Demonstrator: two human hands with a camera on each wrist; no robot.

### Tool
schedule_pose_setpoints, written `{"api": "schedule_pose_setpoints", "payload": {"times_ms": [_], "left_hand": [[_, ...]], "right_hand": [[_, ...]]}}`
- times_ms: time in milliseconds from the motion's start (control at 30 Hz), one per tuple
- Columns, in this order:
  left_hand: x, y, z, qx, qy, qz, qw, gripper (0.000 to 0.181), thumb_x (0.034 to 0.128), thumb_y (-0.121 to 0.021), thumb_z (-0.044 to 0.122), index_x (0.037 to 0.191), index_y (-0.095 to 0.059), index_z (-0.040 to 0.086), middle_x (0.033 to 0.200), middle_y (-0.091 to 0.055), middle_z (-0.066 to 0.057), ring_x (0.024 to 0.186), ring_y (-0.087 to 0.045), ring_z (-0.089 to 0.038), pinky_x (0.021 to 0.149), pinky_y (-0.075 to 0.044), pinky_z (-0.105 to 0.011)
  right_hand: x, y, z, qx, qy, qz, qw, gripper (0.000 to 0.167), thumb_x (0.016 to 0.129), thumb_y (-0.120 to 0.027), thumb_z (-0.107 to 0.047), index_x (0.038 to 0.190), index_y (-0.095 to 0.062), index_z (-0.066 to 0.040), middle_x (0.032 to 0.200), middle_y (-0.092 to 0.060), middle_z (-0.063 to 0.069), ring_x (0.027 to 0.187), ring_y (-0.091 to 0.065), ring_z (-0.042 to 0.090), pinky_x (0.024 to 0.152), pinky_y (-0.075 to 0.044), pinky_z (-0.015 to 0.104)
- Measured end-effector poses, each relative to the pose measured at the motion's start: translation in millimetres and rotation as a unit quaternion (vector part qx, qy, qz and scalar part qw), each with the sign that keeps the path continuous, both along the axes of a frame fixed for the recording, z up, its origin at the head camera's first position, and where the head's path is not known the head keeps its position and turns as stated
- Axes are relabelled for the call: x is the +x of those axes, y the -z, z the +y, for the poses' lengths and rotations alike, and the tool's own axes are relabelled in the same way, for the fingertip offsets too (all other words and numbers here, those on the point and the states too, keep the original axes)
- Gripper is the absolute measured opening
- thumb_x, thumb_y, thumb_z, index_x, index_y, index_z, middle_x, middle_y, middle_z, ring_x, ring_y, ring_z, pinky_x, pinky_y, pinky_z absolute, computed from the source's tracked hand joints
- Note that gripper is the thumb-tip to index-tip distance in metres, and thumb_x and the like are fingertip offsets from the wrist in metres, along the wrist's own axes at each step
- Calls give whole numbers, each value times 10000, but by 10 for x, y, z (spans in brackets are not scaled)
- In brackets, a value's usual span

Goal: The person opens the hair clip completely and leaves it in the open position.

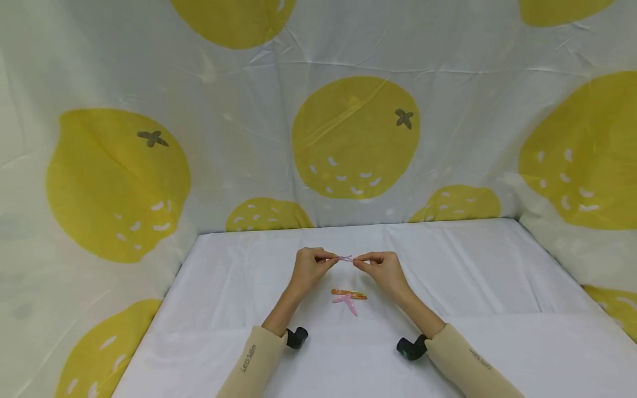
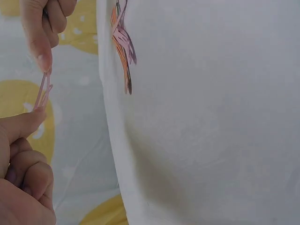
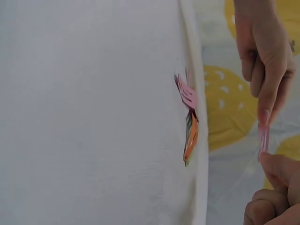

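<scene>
Yellow lemons (image 1: pixel 348 138) ring my white-covered table (image 1: pixel 497 276).
Behind it I see a pale, creased curtain (image 1: pixel 239 121) carrying the print, with white flecks and, on two lemons, a dark star-shaped mark (image 1: pixel 404 118); lemon-printed fabric also flanks me left and right.

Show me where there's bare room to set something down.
The white cloth is bare from its left edge to the left sleeve and left hand, and from the right hand and right sleeve to its right edge. Crowded: the middle, with a cluster of orange and pink clips nearer than the pink clip both hands pinch.
</scene>
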State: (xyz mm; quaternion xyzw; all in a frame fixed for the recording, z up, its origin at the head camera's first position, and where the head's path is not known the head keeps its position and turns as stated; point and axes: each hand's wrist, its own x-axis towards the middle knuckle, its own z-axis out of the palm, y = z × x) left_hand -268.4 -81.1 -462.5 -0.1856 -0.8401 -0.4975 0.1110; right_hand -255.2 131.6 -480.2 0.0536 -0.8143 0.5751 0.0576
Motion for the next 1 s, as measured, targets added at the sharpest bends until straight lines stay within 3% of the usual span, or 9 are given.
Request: {"api": "schedule_pose_setpoints", "payload": {"times_ms": [367, 433, 500, 667, 733, 867, 1000], "left_hand": [[-272, 52, 69, -512, -421, 237, 9975, 46, 809, -849, -8, 815, -819, -41, 732, -760, -154, 598, -478, -89, 544, -361, -177], [-325, 63, 84, -456, -496, 118, 9977, 51, 817, -846, -2, 816, -818, -45, 753, -767, -164, 613, -496, -97, 554, -372, -177], [-385, 79, 92, -352, -560, -20, 9978, 50, 822, -841, -1, 818, -818, -46, 774, -773, -174, 631, -517, -102, 561, -386, -177], [-502, 120, 84, -103, -657, -546, 9963, 58, 842, -829, 13, 852, -821, -44, 831, -782, -187, 682, -564, -120, 570, -417, -172], [-537, 138, 78, -181, -705, -660, 9952, 69, 844, -834, 25, 857, -823, -41, 845, -785, -183, 704, -586, -137, 580, -423, -174], [-591, 164, 77, -473, -813, -738, 9928, 69, 830, -846, 29, 847, -825, -34, 853, -790, -173, 760, -646, -182, 611, -438, -187], [-635, 177, 87, -688, -797, -892, 9904, 62, 827, -852, 33, 849, -829, -21, 869, -794, -160, 799, -650, -185, 643, -449, -198]], "right_hand": [[-302, 43, -11, 186, 58, -59, 9998, 162, 880, -838, -192, 976, -841, -62, 511, -323, -85, 505, -259, 67, 507, -201, 218], [-349, 61, -11, 174, 84, -88, 9998, 154, 881, -836, -188, 972, -842, -64, 526, -357, -77, 531, -280, 72, 520, -214, 218], [-394, 79, -15, 124, 121, -156, 9997, 147, 881, -836, -187, 968, -844, -69, 574, -487, -72, 571, -310, 83, 532, -234, 220], [-522, 146, -50, -13, 193, -352, 9992, 150, 877, -840, -185, 952, -843, -55, 838, -745, 24, 644, -354, 97, 548, -256, 225], [-573, 175, -68, -22, 191, -371, 9991, 150, 875, -841, -175, 946, -841, -43, 789, -728, 47, 634, -351, 96, 546, -251, 223], [-644, 220, -89, 56, 221, -483, 9986, 125, 872, -839, -164, 919, -843, -47, 658, -651, -32, 616, -352, 87, 541, -257, 218], [-659, 243, -89, 151, 338, -685, 9970, 106, 876, -833, -169, 898, -846, -66, 672, -624, -61, 642, -373, 103, 551, -270, 231]]}}
